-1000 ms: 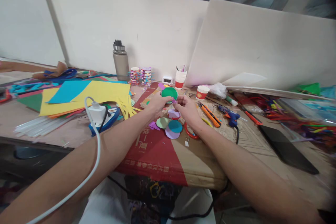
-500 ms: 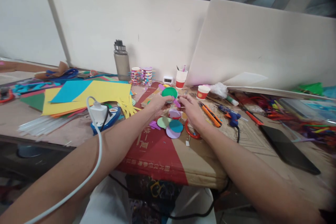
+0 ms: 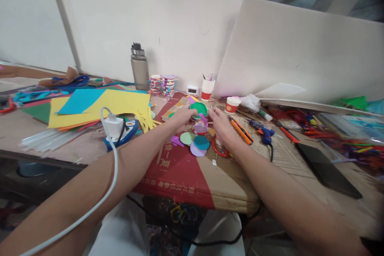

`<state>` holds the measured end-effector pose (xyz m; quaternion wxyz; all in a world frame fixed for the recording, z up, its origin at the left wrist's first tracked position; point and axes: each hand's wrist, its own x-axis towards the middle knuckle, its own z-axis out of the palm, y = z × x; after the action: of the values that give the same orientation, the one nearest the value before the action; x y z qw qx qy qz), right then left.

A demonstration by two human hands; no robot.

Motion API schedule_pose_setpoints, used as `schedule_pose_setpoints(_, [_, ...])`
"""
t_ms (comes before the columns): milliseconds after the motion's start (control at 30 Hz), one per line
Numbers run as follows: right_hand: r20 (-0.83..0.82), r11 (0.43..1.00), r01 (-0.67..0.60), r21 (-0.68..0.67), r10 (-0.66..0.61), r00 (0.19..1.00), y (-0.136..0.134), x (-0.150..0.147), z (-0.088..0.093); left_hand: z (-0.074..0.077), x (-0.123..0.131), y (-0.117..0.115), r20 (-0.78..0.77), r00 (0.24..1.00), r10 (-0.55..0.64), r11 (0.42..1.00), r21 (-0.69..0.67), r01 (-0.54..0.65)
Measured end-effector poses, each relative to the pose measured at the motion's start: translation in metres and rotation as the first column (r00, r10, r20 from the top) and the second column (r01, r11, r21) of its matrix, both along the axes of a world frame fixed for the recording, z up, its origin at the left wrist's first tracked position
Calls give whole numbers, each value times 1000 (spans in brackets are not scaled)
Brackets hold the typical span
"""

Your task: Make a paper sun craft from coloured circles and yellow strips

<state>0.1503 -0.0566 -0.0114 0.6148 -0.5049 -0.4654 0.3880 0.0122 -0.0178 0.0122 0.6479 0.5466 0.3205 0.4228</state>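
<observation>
My left hand (image 3: 180, 117) pinches the edge of a green paper disc (image 3: 198, 109), held tilted above the red-and-tan cardboard sheet (image 3: 180, 172). My right hand (image 3: 220, 125) reaches in beside it, fingertips closed near a small purple strip (image 3: 204, 119) hanging under the disc. Below the hands lie cut paper circles: light green (image 3: 187, 138), teal (image 3: 201, 143) and lilac (image 3: 196, 151). A pink-topped roll (image 3: 199, 129) sits between them. A red ring (image 3: 218, 148) lies under my right wrist.
Yellow and blue paper sheets (image 3: 99, 106) cover the left. A white charger (image 3: 113, 125) with cable crosses my left arm. Grey bottle (image 3: 139, 68), tape stacks (image 3: 163, 85) and paper cups (image 3: 207, 89) stand at the back. Orange cutters (image 3: 240, 130), blue glue gun (image 3: 264, 133) and a black tablet (image 3: 325, 170) lie right.
The green disc and both hands shifted slightly right. My right hand drew back a little from the disc, and the purple strip now hangs below the disc's edge.
</observation>
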Motion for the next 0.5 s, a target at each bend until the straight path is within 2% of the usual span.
schedule_pose_setpoints(133, [15, 999, 27, -36, -26, 1000, -1, 2, 2, -2, -4, 6, -130, 991, -29, 993, 110, 44])
schedule_pose_setpoints(233, [44, 998, 43, -40, -41, 998, -2, 3, 4, -2, -6, 8, -170, 985, -31, 983, 172, 60])
schedule_pose_setpoints(367, [67, 996, 67, -55, -63, 996, -4, 2, 7, 0, -6, 9, -134, 991, -12, 987, 158, 34])
schedule_pose_setpoints(500, [-14, 994, 71, -83, -73, 997, -5, 1, 9, -1, -5, 7, -99, 993, -68, 989, 125, 80])
